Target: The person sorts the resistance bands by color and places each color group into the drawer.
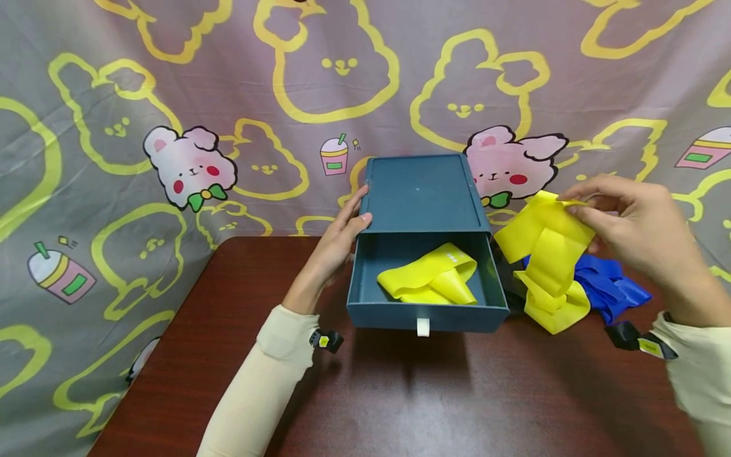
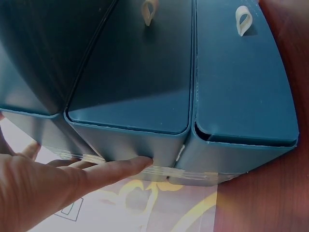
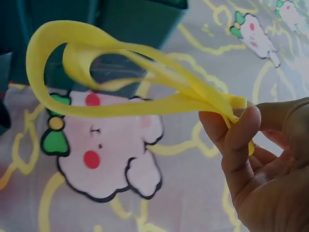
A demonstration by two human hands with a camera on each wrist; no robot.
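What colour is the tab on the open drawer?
White; the tab shows best in the head view.

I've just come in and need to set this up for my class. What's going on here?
A person's right hand pinches a looped yellow band in its fingers, holding it up to the right of an open drawer. The left hand rests against the left side of the box. Another yellow band lies inside the drawer, and blue fabric lies on the table behind the held band.
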